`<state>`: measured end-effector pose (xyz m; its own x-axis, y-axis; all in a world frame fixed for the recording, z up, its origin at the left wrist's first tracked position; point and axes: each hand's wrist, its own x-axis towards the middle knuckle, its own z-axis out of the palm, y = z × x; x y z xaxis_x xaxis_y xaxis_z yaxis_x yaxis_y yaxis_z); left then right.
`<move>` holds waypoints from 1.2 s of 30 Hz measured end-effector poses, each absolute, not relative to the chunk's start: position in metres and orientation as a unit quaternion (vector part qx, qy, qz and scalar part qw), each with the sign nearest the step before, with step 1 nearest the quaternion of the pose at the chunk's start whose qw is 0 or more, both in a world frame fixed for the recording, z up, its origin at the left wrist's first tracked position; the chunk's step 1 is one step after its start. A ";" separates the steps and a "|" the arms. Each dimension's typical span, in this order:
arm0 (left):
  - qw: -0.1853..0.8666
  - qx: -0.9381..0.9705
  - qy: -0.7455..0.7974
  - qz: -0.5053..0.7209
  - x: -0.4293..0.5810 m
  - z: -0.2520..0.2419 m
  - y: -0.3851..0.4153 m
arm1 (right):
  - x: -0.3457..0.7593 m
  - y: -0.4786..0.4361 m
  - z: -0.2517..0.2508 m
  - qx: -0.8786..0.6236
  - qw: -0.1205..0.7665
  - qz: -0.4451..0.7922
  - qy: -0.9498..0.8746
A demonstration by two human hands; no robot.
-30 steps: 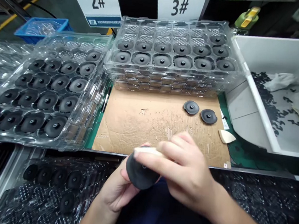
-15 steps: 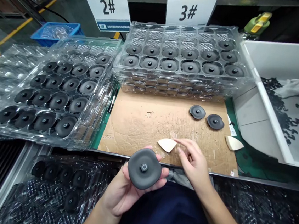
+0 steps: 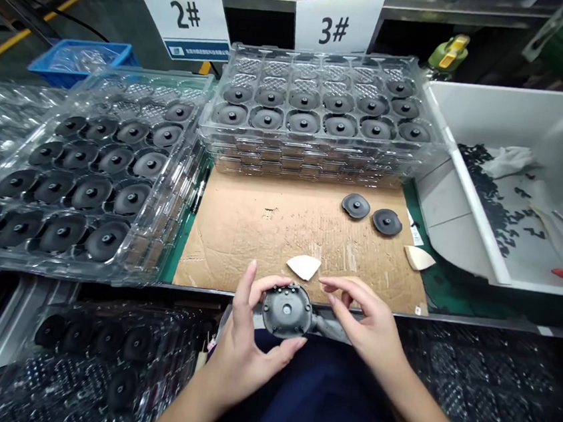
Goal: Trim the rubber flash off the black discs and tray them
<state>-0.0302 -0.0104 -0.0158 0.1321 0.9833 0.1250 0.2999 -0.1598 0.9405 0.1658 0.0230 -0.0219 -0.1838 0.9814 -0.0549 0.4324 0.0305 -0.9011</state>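
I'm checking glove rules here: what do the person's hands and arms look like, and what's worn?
The left hand and right hand are bare: no gloves, rings or watch show, and the forearms have no sleeves. A dark navy garment covers the torso.

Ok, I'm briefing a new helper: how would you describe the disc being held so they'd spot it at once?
The brown cardboard sheet lies mid-bench. At its near edge, the left hand holds a dark grey disc. Unlike the discs in the clear trays, it shows its back, with small pegs around the rim.
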 end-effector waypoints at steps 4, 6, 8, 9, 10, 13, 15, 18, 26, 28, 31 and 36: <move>0.380 0.669 0.484 0.417 -0.030 -0.014 -0.011 | 0.168 0.016 -0.005 -0.524 0.341 0.549 -0.555; 0.405 0.660 0.488 0.404 -0.032 -0.010 -0.013 | 0.164 0.016 0.003 -0.491 0.332 0.608 -0.528; 0.445 0.637 0.495 0.388 -0.034 -0.004 -0.015 | 0.160 0.018 0.011 -0.459 0.290 0.640 -0.544; 0.468 0.623 0.494 0.386 -0.035 -0.002 -0.016 | 0.158 0.020 0.016 -0.444 0.266 0.650 -0.557; 0.491 0.609 0.489 0.386 -0.036 0.001 -0.018 | 0.157 0.022 0.019 -0.429 0.243 0.660 -0.567; 0.548 0.574 0.474 0.381 -0.039 0.005 -0.021 | 0.155 0.027 0.028 -0.376 0.212 0.715 -0.550; 0.588 0.550 0.465 0.368 -0.038 0.006 -0.023 | 0.156 0.028 0.031 -0.344 0.203 0.754 -0.522; 0.648 0.508 0.434 0.365 -0.035 0.007 -0.025 | 0.156 0.027 0.032 -0.319 0.199 0.787 -0.489; 0.627 0.518 0.451 0.369 -0.029 0.009 -0.032 | 0.161 0.008 0.029 -0.355 0.228 0.797 -0.432; 0.607 0.542 0.460 0.354 -0.028 0.010 -0.031 | 0.164 0.003 0.026 -0.389 0.251 0.768 -0.443; 0.603 0.556 0.462 0.338 -0.025 0.010 -0.030 | 0.173 -0.005 0.020 -0.421 0.319 0.709 -0.467; 0.609 0.478 0.496 0.392 -0.011 0.006 -0.029 | 0.189 -0.022 0.009 -0.473 0.381 0.572 -0.551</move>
